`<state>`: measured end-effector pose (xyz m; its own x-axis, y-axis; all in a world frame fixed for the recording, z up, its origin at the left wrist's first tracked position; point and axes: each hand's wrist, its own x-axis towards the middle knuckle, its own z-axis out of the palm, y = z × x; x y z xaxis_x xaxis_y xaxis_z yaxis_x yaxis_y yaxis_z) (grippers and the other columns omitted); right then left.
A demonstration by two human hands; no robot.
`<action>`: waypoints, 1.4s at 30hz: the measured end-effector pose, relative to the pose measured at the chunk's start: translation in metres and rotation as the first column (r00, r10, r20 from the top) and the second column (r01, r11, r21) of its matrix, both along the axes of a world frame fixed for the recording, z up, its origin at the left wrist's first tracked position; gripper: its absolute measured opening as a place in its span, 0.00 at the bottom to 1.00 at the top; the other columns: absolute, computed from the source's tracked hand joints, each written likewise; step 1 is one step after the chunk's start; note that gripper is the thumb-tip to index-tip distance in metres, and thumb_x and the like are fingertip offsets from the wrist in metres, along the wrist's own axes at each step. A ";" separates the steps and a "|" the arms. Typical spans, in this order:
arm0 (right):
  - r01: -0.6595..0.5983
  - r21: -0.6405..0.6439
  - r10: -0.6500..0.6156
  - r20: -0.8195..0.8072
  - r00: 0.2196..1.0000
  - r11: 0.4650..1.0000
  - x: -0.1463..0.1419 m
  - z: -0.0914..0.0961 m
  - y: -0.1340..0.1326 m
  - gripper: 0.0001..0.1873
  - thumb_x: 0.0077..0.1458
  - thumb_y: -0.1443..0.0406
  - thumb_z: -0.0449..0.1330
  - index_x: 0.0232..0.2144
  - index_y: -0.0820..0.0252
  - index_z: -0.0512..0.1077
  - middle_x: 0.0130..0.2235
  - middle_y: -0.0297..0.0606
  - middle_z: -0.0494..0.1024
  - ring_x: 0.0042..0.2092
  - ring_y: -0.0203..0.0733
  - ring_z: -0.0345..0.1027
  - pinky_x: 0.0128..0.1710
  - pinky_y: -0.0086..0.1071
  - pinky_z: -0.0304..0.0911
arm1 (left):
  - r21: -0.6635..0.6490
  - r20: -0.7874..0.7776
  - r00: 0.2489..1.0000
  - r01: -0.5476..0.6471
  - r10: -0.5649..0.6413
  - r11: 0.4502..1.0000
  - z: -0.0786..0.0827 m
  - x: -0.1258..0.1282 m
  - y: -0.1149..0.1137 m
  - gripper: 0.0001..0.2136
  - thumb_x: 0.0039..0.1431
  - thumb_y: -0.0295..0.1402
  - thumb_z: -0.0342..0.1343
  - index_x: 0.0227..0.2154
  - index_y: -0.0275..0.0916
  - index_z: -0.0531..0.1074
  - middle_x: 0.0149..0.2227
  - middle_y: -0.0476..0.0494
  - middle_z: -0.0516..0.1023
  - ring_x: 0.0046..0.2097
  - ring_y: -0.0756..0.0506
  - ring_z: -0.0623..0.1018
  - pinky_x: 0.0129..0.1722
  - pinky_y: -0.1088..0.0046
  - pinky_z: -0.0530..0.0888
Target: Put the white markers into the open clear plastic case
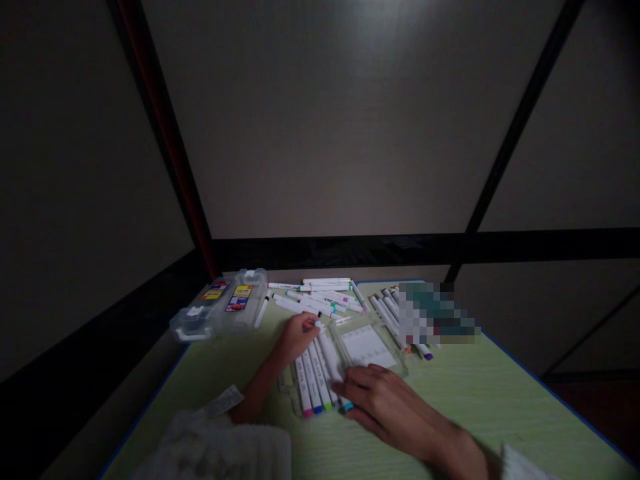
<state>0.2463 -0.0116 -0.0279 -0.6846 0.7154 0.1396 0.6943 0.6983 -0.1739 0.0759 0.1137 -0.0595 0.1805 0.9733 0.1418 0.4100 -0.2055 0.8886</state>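
A row of white markers (313, 377) with pink, blue and green ends lies side by side in an open clear plastic case (295, 400). My left hand (299, 337) is closed at the far end of the row, its fingertips on the tip of a light-blue-ended marker (330, 357). At that marker's near end, the thumb and fingers of my right hand (385, 403) close around the light blue cap. The case's other half, with a white printed card (364, 347) in it, lies flat just beyond my right hand.
Several loose white markers (320, 300) are scattered at the table's back. More markers (387, 313) lie to the right, beside a pixelated patch. Two clear cases with yellow labels (241, 293) stand at the back left. A wall rises behind the green table (475, 393).
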 end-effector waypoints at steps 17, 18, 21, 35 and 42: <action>0.013 -0.005 -0.013 -0.009 1.000 1.000 0.001 -0.001 0.000 0.15 0.57 0.64 0.49 0.47 0.57 0.64 0.37 0.37 0.70 0.38 0.40 0.64 0.38 0.34 0.60 | 0.103 -0.158 0.986 -0.035 0.051 0.994 -0.010 0.006 -0.003 0.14 0.46 0.26 0.51 0.38 0.32 0.72 0.35 0.42 0.76 0.33 0.50 0.71 0.36 0.75 0.69; 0.014 -0.005 -0.014 -0.008 1.000 1.000 0.001 -0.001 0.000 0.15 0.57 0.64 0.49 0.47 0.57 0.64 0.37 0.37 0.70 0.38 0.41 0.64 0.38 0.34 0.60 | 0.111 -0.170 0.984 -0.038 0.056 0.993 -0.010 0.006 -0.004 0.14 0.46 0.27 0.51 0.38 0.32 0.72 0.36 0.42 0.76 0.34 0.49 0.71 0.36 0.74 0.69; 0.018 -0.005 -0.018 -0.011 1.000 1.000 0.001 -0.001 -0.001 0.15 0.57 0.64 0.49 0.47 0.57 0.64 0.38 0.37 0.70 0.38 0.41 0.64 0.38 0.34 0.60 | 0.156 -0.197 0.977 -0.049 0.079 0.987 -0.011 0.006 -0.005 0.15 0.46 0.29 0.53 0.39 0.33 0.71 0.38 0.42 0.75 0.36 0.48 0.71 0.39 0.72 0.68; 0.060 -0.009 -0.060 -0.013 0.998 0.998 0.001 -0.004 0.001 0.24 0.56 0.59 0.49 0.53 0.64 0.59 0.42 0.44 0.71 0.41 0.45 0.65 0.41 0.37 0.61 | 0.188 -0.212 0.973 -0.054 0.095 0.981 -0.010 0.006 -0.007 0.14 0.44 0.28 0.55 0.37 0.34 0.73 0.36 0.43 0.75 0.37 0.47 0.71 0.41 0.71 0.67; 0.082 -0.008 -0.082 -0.041 0.996 0.997 0.002 -0.008 0.001 0.25 0.55 0.58 0.50 0.53 0.64 0.59 0.42 0.46 0.71 0.42 0.45 0.65 0.41 0.38 0.61 | 0.170 -0.241 0.965 -0.065 0.105 0.983 -0.008 0.007 -0.009 0.15 0.44 0.29 0.55 0.39 0.32 0.72 0.34 0.41 0.76 0.34 0.48 0.72 0.37 0.72 0.69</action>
<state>0.2486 -0.0104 -0.0357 -0.6175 0.7698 0.1613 0.7413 0.6382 -0.2079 0.0829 0.1049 -0.0680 0.1471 0.9551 0.2572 0.6357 -0.2906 0.7152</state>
